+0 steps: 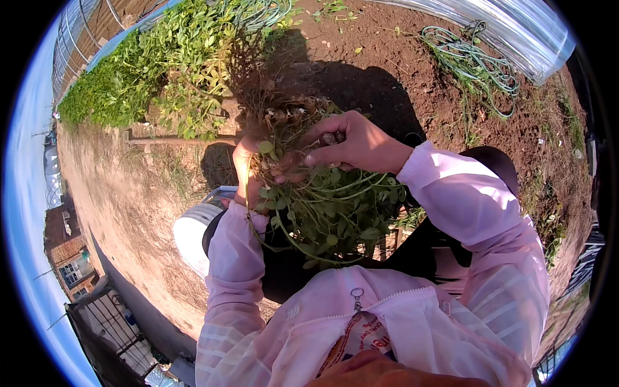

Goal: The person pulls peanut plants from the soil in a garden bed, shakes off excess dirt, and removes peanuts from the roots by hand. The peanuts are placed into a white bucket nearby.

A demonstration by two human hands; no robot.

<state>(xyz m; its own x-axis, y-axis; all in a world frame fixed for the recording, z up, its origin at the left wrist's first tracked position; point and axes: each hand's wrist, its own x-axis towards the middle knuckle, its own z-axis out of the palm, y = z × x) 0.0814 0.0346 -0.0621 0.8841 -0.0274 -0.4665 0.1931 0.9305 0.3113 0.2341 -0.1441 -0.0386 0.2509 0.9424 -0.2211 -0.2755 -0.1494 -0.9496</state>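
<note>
My left hand (249, 167) is closed around the stems of an uprooted leafy plant bundle (338, 208), its roots pointing away from me and its leaves lying over my lap. Close to its right, my right hand (350, 142) has its fingers bent around several small brownish pods (332, 138), which look like peanuts, at the root end. Thin roots and part of the stems are hidden behind the fingers. Dry, dark roots (249, 72) stick out beyond both hands.
A white bucket (193, 232) stands beside my left forearm. Green leafy plants (159, 72) lie or grow at the upper left. A coiled green hose (483, 63) rests on brown soil at the upper right, near rolled clear plastic sheeting (527, 34).
</note>
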